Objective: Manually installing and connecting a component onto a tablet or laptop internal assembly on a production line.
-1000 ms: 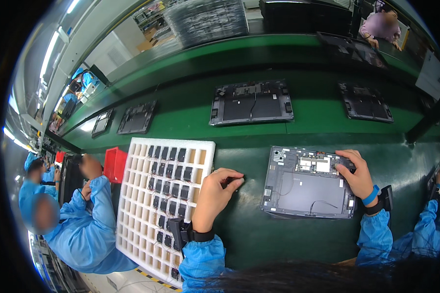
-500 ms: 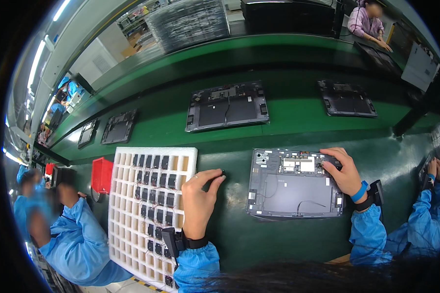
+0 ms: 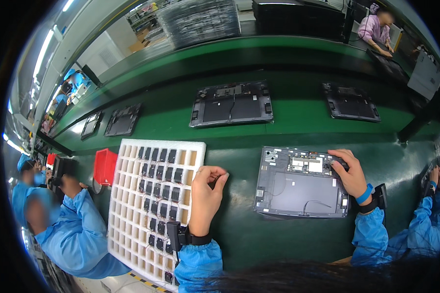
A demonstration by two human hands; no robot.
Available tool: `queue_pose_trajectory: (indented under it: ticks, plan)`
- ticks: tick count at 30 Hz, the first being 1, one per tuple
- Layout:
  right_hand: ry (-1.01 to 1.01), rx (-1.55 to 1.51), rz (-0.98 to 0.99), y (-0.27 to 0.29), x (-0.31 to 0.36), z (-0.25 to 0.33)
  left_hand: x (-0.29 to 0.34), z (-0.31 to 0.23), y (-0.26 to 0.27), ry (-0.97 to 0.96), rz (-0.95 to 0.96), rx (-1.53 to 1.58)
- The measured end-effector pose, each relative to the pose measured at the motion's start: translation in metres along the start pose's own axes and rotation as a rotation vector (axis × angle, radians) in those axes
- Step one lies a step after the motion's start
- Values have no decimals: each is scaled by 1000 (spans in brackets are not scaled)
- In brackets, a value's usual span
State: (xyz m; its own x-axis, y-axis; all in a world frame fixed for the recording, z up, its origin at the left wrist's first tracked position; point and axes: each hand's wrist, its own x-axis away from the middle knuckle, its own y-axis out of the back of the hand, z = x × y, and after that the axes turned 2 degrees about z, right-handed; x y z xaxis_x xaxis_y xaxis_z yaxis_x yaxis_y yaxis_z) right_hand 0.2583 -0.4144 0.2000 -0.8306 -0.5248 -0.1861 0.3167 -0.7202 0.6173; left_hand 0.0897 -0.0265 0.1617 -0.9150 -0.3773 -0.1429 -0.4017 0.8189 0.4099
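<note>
My left hand [image 3: 206,198] hovers beside the right edge of a white foam tray [image 3: 200,151]. Its thumb and fingertips are pressed together; whatever they pinch is hidden. Rows of small black modules with thin wires [image 3: 174,194] sit in the tray's pockets. To the right lies an opened dark laptop base [image 3: 305,193], with its circuit board along the far side and a loose black cable near its front. My right hand [image 3: 351,175] rests on the base's far right corner, thumb on the board area and fingers bent over the far edge, with a gap between them.
Beyond the bench, several similar bases [image 3: 232,105] lie on a green conveyor [image 3: 283,107]. A red bin [image 3: 104,167] stands left of the tray. Co-workers in blue sleeves [image 3: 76,239] sit at both sides. A black post [image 3: 415,124] rises at the right.
The view has shifted slightly. My left fingertips have turned, and the small black piece seen between them is now hidden. My right hand stays on the laptop base.
</note>
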Motion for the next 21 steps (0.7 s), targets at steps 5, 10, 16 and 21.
queue_pose_trajectory:
  ticks: [5,10,16,21]
  plan:
    - [-8,-3,-11,-2,-1,2,0,-7,-4,12,-149,65]
    - [-23,-22,-4,-3,0,2,0,-24,1,248,-89,102]
    - [-14,10,3,-1,0,1,4,-11,-4,106,-6,-45]
    - [-35,6,1,-3,2,4,4,-16,-3,1,-117,-193]
